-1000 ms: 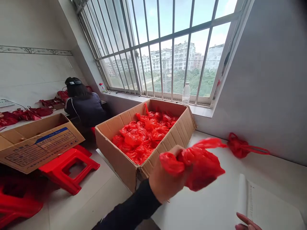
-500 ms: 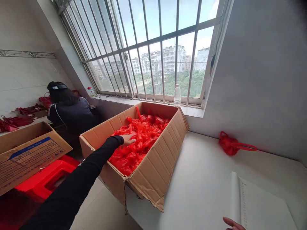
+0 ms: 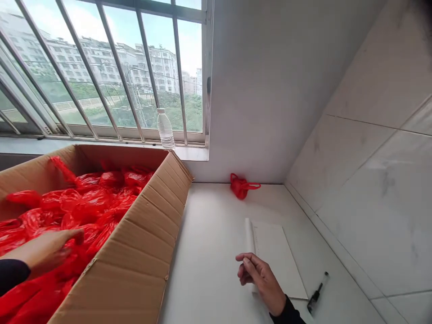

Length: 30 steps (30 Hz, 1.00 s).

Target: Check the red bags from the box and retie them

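My left hand (image 3: 47, 249) reaches into a large cardboard box (image 3: 151, 216) from the left. Its index finger stretches over knotted red plastic bags (image 3: 84, 202) that fill the box, with the fingers apart and a little blurred. Contents of the bags are hidden. My right hand (image 3: 259, 279) hovers at the lower left part of an open notebook (image 3: 276, 252), fingers loosely bent and holding nothing visible. The notebook has a rolled-back page along its left side and a few lines of small writing.
A black pen (image 3: 316, 294) lies right of the notebook on the white table (image 3: 209, 252). Against the wall sits one small red bag (image 3: 241, 186). A clear plastic bottle (image 3: 165, 129) stands on the windowsill by the barred window. The tiled wall (image 3: 378, 189) borders the right.
My view has turned right and come closer to the table. My right hand has come fully into view over the notebook. My left hand is still among the red bags.
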Tool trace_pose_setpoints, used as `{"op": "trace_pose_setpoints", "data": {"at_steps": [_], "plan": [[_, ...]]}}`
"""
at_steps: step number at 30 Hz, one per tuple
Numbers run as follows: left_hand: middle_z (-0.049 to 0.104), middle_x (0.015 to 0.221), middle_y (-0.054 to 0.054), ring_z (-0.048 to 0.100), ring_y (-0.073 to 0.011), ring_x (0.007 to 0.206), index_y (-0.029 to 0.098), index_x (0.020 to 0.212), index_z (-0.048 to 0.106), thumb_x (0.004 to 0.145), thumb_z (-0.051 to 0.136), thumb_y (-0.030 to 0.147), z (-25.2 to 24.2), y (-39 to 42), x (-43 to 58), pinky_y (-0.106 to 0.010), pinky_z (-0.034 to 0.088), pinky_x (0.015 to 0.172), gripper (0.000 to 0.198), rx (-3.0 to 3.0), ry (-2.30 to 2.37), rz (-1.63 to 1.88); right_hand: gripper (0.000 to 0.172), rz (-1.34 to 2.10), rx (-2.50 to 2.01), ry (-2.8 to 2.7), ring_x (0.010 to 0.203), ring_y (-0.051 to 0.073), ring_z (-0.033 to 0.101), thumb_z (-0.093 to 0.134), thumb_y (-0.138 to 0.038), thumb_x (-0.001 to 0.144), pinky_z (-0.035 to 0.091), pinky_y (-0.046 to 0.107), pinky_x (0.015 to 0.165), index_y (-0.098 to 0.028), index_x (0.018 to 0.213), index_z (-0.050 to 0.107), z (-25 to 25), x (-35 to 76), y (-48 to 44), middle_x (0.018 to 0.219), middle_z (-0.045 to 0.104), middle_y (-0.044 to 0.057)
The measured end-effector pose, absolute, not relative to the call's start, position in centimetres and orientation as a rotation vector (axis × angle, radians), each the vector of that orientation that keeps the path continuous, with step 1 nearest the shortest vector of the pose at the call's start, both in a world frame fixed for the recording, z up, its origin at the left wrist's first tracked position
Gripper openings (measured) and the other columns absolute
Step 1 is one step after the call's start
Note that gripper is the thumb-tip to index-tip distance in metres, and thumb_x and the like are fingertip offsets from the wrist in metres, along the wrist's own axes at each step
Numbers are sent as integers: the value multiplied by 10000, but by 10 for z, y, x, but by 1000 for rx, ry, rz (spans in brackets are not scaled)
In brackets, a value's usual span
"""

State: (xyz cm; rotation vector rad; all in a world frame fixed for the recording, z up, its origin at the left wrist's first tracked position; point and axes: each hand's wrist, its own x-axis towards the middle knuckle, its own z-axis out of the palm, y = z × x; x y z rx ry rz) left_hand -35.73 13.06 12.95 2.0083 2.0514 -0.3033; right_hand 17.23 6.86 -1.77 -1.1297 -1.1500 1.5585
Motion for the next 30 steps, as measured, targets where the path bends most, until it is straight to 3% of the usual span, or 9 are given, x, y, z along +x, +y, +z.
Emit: {"op": "trace_pose_setpoints", "data": {"at_steps": [3, 5, 8, 11, 14, 16, 22, 26, 30], "plan": [[753, 758, 69, 648, -231, 827, 225, 793, 680, 782, 240, 526, 145, 123, -375, -356, 412, 872, 532, 1923, 2317, -229, 522, 1527, -1139, -1140, 677, 143, 585, 575, -659, 865, 509, 300, 689, -182, 1036, 702, -11, 169, 69, 747, 650, 23], [756, 888, 28, 635, -240, 908, 194, 939, 703, 824, 300, 444, 166, 110, -364, -357, 402, 917, 489, 1789, 2572, -128, 515, 1515, -1183, -1081, 686, 147, 590, 606, -655, 843, 521, 289, 688, -191, 1042, 710, -12, 170, 64, 748, 653, 19], [746, 943, -26, 630, -248, 935, 195, 952, 710, 843, 393, 379, 184, 99, -342, -338, 439, 886, 382, 1584, 2737, -123, 538, 1581, -1273, -1012, 739, 168, 614, 667, -652, 792, 556, 292, 732, -212, 1099, 710, -23, 179, 61, 777, 671, 19], [748, 920, -11, 644, -198, 885, 213, 950, 736, 770, 496, 241, 175, 93, -332, -246, 459, 830, 300, 1616, 2576, -215, 604, 1723, -1320, -1010, 764, 200, 647, 730, -660, 714, 590, 325, 758, -216, 1124, 715, -39, 189, 65, 795, 697, 33], [756, 1018, -21, 660, -193, 909, 235, 1105, 729, 633, 544, 106, 159, 87, -329, -207, 473, 798, 522, 1671, 2415, -306, 636, 1762, -1354, -1002, 771, 217, 668, 756, -664, 673, 608, 339, 760, -218, 1125, 722, -45, 194, 67, 793, 711, 39], [754, 1048, -51, 667, -214, 928, 230, 1148, 718, 611, 538, 94, 156, 86, -327, -232, 489, 801, 583, 1693, 2381, -356, 652, 1736, -1373, -1013, 774, 219, 674, 759, -664, 665, 614, 337, 762, -213, 1134, 717, -42, 196, 72, 796, 716, 41], [759, 957, -134, 690, -320, 944, 200, 849, 776, 704, 513, 215, 182, 85, -327, -398, 516, 853, 301, 1653, 2484, -452, 625, 1598, -1339, -1080, 748, 199, 686, 797, -571, 655, 630, 339, 761, -208, 1150, 677, -20, 209, 136, 845, 733, 37], [760, 1035, -119, 689, -300, 993, 220, 950, 781, 717, 546, 225, 175, 78, -329, -373, 511, 888, 332, 1662, 2455, -432, 567, 1469, -1342, -942, 677, 168, 672, 847, -434, 531, 615, 284, 659, -230, 1029, 668, -23, 224, 200, 796, 715, 19], [751, 1120, -122, 681, -284, 1027, 218, 1043, 777, 641, 636, 185, 150, 76, -326, -337, 508, 911, 427, 1698, 2328, -393, 489, 1169, -1468, -1006, 622, 207, 642, 802, -361, 469, 576, 369, 586, -266, 904, 599, -31, 238, 256, 748, 655, 31]]}}
